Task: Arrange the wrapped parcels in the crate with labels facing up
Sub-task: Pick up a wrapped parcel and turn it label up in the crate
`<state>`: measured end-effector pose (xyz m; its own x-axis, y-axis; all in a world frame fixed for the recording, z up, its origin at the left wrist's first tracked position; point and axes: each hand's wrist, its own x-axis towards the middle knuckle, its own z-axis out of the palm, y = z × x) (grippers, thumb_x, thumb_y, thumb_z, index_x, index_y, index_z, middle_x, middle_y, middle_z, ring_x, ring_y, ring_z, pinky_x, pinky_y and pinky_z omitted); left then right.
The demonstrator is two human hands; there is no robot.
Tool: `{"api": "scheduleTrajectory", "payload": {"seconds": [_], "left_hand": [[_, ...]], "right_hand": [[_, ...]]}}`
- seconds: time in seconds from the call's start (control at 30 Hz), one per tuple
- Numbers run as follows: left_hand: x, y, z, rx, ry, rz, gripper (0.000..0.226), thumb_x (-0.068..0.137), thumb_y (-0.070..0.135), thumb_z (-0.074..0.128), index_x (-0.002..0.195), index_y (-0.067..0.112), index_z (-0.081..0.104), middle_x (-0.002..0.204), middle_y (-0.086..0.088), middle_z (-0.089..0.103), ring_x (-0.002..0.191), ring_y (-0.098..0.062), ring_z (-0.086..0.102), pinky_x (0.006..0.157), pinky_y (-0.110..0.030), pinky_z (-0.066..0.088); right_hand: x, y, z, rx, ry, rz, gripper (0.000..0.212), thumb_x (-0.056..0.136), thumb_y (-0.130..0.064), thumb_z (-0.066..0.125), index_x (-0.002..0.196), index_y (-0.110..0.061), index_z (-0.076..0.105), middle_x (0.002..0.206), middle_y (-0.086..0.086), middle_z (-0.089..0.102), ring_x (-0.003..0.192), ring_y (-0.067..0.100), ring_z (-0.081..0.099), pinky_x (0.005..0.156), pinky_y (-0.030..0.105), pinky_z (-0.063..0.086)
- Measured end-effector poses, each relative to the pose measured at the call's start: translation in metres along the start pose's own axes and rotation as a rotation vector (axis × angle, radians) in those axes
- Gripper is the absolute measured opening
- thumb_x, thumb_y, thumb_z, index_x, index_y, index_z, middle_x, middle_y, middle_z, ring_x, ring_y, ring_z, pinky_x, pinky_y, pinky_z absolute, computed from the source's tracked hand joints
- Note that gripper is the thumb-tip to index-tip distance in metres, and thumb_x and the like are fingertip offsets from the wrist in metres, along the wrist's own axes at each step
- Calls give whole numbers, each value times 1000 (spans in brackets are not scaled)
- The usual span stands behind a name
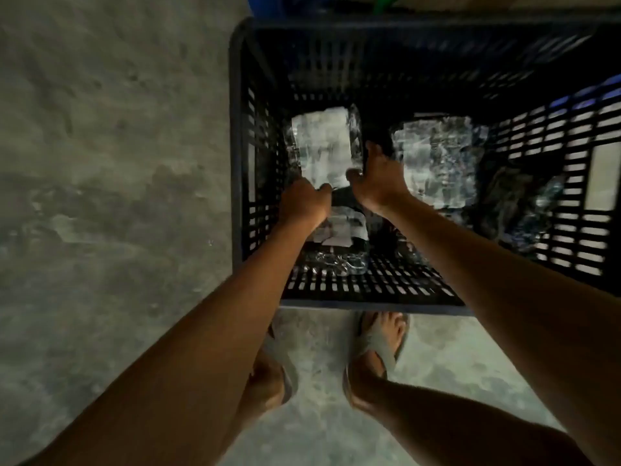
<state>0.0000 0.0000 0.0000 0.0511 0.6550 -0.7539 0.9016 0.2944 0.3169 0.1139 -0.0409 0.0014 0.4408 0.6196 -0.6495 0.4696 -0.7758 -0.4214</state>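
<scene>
Down at the crate's far-left corner, a clear-wrapped parcel shows a pale face up, print unreadable. Both hands grasp its near edge: left hand at one corner, right hand along the side. 2 more parcels: one just right, one nearer, under the wrists. Risk: slick wrap slips, parcel flips label-down or knocks the neighbour. Concrete floor, sandals below.

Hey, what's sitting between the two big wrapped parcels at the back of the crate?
In the head view, only the right hand fills the gap between the left parcel and the right parcel; behind it is dark crate floor.
</scene>
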Motion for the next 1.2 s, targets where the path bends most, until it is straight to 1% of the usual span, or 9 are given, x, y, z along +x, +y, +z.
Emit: {"api": "scheduleTrajectory", "payload": {"seconds": [0.2, 0.33, 0.53, 0.7, 0.83, 0.93, 1.03, 1.1, 1.2], "left_hand": [[63, -13, 32, -67, 78, -142, 56, 97, 39, 41, 138, 2, 53, 143, -18, 54, 124, -36, 57, 95, -36, 47], [85, -12, 34, -149, 144, -102, 54, 96, 40, 41, 125, 1, 65, 133, -20, 63, 120, -36, 61, 94, -36, 49], [77, -7, 22, -148, 28, -38, 59, 97, 41, 41, 140, 3, 53, 146, -18, 53, 130, -35, 54, 106, -38, 46], [59, 6, -2, -227, -23, 91, 54, 98, 34, 41, 141, 3, 50, 146, -18, 51, 128, -34, 53, 106, -37, 46], [22, 9, -37, -200, -30, 135, 60, 95, 47, 38, 144, 14, 47, 146, -15, 50, 117, -36, 59, 86, -39, 54], [5, 18, -64, -123, 71, 247, 69, 86, 62, 35, 133, 15, 56, 112, -19, 71, 73, -29, 69, 62, -30, 54], [-9, 22, -85, -154, 182, 403, 68, 66, 69, 52, 91, 9, 70, 58, -8, 68, 52, -20, 64, 53, -25, 51], [-12, 20, -91, -194, 159, 523, 52, 59, 59, 74, 78, 10, 73, 61, -1, 70, 57, -15, 67, 56, -27, 55], [-14, 19, -91, -247, 178, 694, 41, 67, 46, 85, 89, 12, 76, 57, 14, 68, 57, 5, 66, 59, -16, 56]], "right_hand": [[57, 11, 55, 213, 49, 145, 78, 98, -38, 46, 157, -11, 4, 157, 21, 33, 139, 39, 40, 109, 45, 39], [72, 18, 67, 209, 136, 160, 65, 97, -37, 47, 148, -1, 28, 144, 26, 47, 129, 42, 49, 101, 43, 44], [75, 14, 58, 251, -18, 119, 69, 98, -39, 47, 152, 0, 27, 157, 21, 34, 140, 37, 39, 113, 38, 37], [59, 8, 37, 264, -22, 49, 67, 94, -43, 49, 147, -3, 38, 152, 20, 42, 133, 37, 46, 107, 41, 43], [25, -8, -1, 235, 63, -22, 67, 81, -55, 55, 129, -8, 60, 135, 16, 59, 114, 34, 60, 90, 37, 52], [9, -14, -35, 280, 81, -52, 58, 66, -68, 56, 91, -16, 67, 99, 7, 70, 77, 24, 66, 59, 27, 51], [3, -4, -57, 378, -70, -134, 42, 60, -57, 66, 84, -22, 67, 59, -8, 66, 59, 13, 58, 54, 27, 44], [2, 7, -64, 402, -135, -178, 38, 61, -35, 79, 93, -19, 69, 62, -6, 67, 60, 10, 57, 58, 27, 47], [7, 22, -60, 457, -90, -199, 47, 65, -25, 88, 107, -9, 73, 90, 1, 74, 82, 14, 63, 67, 27, 50]]}}
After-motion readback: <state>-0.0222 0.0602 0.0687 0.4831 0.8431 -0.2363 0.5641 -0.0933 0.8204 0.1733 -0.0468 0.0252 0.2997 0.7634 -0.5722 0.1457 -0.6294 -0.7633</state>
